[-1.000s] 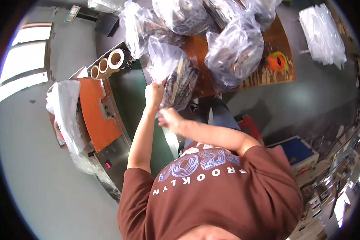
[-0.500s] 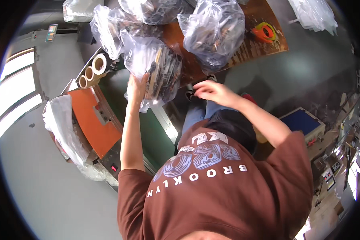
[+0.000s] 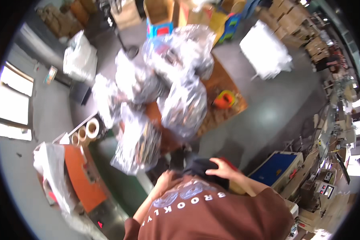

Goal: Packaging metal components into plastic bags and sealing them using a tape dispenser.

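Near bag: I see the clear, crinkled plastic bag [image 3: 137, 145] at the near left end of the brown, worn wooden table [image 3: 223, 76]; dark and tan pieces show through its film, too blurred for me to identify.
Left hand: my feed shows the bare left hand [image 3: 168, 183] at the waist of the brown printed T-shirt [image 3: 212, 216], below that bag and apart from it; I cannot tell whether its fingers pinch any cloth.
Right hand: I see the bare right hand [image 3: 222, 168] with fingers loosely parted, grasping nothing that I can make out, beside black cloth [image 3: 198, 166] at the waist.
Bags behind: I make out more clear bags crowded together, the closest [image 3: 185, 107] full of brownish pieces, its contents equally unclear to me.
Tabletop ring: I find an orange-and-yellow ring-shaped roll [image 3: 225, 99] right of the bags.
Blue box: I cannot tell whether the blue rectangle in the pale-sided box [image 3: 278, 168] is lining or lid.
Crate: I see a blue plastic crate with a red panel [image 3: 160, 30] beyond the bags.
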Available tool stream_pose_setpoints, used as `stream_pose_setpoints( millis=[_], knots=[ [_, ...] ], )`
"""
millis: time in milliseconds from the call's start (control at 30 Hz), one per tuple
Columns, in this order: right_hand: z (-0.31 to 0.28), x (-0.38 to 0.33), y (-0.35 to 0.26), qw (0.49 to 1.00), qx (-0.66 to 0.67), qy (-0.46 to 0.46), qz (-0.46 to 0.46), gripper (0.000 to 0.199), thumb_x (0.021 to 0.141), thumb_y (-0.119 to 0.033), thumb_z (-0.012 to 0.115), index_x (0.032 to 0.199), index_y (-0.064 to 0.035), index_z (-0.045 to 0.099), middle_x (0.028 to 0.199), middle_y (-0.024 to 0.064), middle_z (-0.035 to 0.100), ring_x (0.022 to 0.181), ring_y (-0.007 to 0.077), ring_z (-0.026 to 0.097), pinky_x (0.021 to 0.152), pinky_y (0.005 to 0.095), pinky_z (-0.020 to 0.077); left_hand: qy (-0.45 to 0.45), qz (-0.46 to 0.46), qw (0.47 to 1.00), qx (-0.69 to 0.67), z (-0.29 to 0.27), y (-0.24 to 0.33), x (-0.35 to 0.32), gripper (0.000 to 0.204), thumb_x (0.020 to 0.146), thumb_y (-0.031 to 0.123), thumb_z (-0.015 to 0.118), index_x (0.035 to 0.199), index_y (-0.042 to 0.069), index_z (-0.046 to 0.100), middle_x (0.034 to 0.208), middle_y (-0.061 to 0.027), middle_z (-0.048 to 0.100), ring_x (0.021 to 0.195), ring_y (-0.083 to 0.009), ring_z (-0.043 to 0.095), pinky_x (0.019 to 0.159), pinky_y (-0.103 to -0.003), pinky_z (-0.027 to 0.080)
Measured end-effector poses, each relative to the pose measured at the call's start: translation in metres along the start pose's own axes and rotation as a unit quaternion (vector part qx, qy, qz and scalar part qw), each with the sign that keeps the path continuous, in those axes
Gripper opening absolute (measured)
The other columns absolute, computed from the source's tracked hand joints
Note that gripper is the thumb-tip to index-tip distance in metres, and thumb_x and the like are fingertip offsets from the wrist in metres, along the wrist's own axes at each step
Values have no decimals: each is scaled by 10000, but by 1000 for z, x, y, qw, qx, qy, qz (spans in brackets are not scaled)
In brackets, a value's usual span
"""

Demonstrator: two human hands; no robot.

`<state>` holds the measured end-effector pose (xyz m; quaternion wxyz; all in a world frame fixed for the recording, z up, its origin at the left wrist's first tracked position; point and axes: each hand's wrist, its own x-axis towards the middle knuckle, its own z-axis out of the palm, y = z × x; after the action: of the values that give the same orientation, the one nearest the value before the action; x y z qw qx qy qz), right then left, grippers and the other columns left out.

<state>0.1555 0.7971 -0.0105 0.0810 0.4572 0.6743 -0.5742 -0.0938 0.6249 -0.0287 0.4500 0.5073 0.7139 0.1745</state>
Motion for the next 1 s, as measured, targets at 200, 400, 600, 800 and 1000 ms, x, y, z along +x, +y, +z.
stream_pose_setpoints(
  millis=[200, 400, 600, 800, 1000],
  knots=[
    [-7, 21, -15, 993, 68, -89, -40, 740, 637, -372, 771, 1220, -12, 491, 1116, 128, 583, 1016, 186, 548, 908, 297, 412, 19, -15, 999, -39, -9, -6, -10, 354, 679, 273, 710, 982, 111, 627, 873, -117, 571, 829, -260, 592, 723, -367, 486],
    [-16, 23, -26, 988, 81, -97, -92, 578, 688, -254, 762, 1153, -8, 522, 1049, 94, 600, 976, 170, 556, 888, 295, 425, 88, 72, 980, 161, -15, 30, 12, 321, 681, 248, 649, 960, 94, 609, 940, -94, 583, 899, -277, 580, 756, -381, 481],
    [-8, 15, -41, 991, 52, -36, -116, 544, 675, -257, 756, 1113, -10, 551, 1024, 105, 615, 963, 174, 572, 875, 294, 434, 177, -43, 983, 7, -19, -24, -48, 289, 703, 307, 662, 917, 128, 586, 896, -89, 602, 858, -289, 596, 728, -385, 477],
    [-33, -7, -55, 989, 118, -42, -79, 451, 694, -203, 741, 1068, -18, 569, 966, 75, 615, 911, 149, 563, 815, 282, 450, 151, -92, 982, -73, 13, -46, -68, 334, 709, 228, 665, 1014, 101, 613, 854, -150, 648, 808, -306, 643, 680, -331, 493],
    [-41, -62, -3, 912, 407, 5, 58, 494, 742, -149, 708, 1153, -4, 477, 1109, 86, 548, 1018, 138, 507, 897, 297, 398, 42, 51, 996, -53, -48, 64, -5, 361, 747, 227, 631, 1089, 124, 578, 798, -199, 616, 714, -337, 616, 626, -380, 483]
  ],
)
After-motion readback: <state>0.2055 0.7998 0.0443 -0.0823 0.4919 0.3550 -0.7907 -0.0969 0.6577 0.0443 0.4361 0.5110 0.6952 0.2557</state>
